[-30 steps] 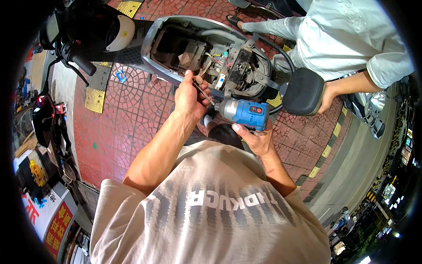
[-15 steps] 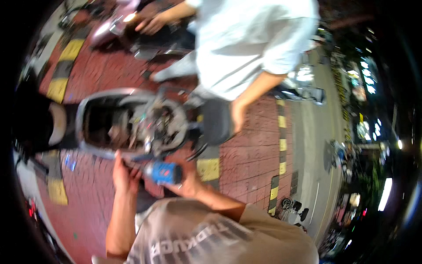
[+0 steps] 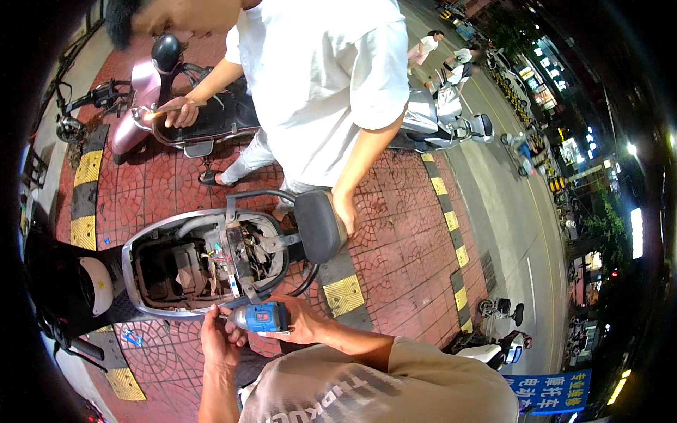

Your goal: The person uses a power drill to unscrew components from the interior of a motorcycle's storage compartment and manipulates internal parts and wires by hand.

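Your left hand (image 3: 220, 343) is pinching the front tip of the blue and silver power drill (image 3: 259, 317), just below the open grey scooter body (image 3: 151, 243). Your right hand (image 3: 302, 323) is wrapping its fingers around the drill's back.

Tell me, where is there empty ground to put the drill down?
Bare brick paving lies between the scooter's backrest pad and the yellow-black curb strip. More lies between the open scooter and the pink scooter. It is crowded where the left hand and right hand hold the blue drill.
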A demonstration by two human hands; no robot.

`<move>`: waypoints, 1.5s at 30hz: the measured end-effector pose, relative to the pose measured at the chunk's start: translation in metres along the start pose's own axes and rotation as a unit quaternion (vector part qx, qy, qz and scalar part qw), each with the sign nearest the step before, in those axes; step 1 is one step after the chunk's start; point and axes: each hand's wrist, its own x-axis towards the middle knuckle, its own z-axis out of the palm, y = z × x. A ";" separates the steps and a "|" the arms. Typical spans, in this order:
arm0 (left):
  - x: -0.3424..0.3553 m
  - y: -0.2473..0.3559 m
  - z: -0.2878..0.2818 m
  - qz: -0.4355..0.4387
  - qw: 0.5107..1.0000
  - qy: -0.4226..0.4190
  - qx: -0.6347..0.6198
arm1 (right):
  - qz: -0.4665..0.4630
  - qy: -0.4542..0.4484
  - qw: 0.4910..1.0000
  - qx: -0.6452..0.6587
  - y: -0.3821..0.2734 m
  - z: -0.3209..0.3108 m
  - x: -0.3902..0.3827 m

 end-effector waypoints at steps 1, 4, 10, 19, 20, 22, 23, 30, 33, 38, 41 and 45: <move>0.000 0.002 -0.001 -0.013 1.000 -0.011 0.003 | 0.005 -0.010 1.000 0.011 0.004 -0.001 0.001; -0.005 0.006 -0.004 -0.044 0.998 -0.051 0.013 | 0.036 -0.071 0.997 0.026 0.010 -0.004 0.001; -0.011 0.009 0.014 -0.070 0.993 -0.097 -0.016 | 0.047 -0.066 0.995 0.049 0.007 -0.015 0.000; -0.011 0.006 0.026 -0.095 0.990 -0.098 -0.023 | 0.032 -0.049 0.995 0.077 0.010 -0.024 -0.002; -0.011 0.007 0.025 -0.101 0.989 -0.102 -0.026 | 0.030 -0.049 0.996 0.074 0.009 -0.025 -0.002; -0.010 0.009 0.023 -0.113 0.987 -0.109 -0.034 | 0.027 -0.049 0.996 0.067 0.007 -0.027 -0.001; -0.010 0.009 0.026 -0.114 0.988 -0.102 -0.032 | 0.032 -0.043 0.997 0.061 0.010 -0.026 -0.003; -0.007 0.004 0.028 -0.084 0.994 -0.073 -0.018 | 0.038 -0.025 0.997 0.058 0.015 -0.025 -0.008; -0.002 0.003 0.019 -0.084 0.992 -0.091 -0.021 | 0.023 -0.002 0.999 0.048 0.013 -0.025 -0.007; -0.006 0.001 0.030 -0.068 0.995 -0.070 -0.023 | 0.018 -0.005 0.998 0.056 0.015 -0.024 -0.004; -0.008 0.000 0.040 -0.054 0.995 -0.077 -0.025 | 0.023 -0.024 0.995 0.096 0.018 -0.027 -0.005; -0.017 -0.003 0.053 -0.020 0.999 -0.039 -0.014 | 0.048 -0.010 0.994 0.099 0.021 -0.022 -0.009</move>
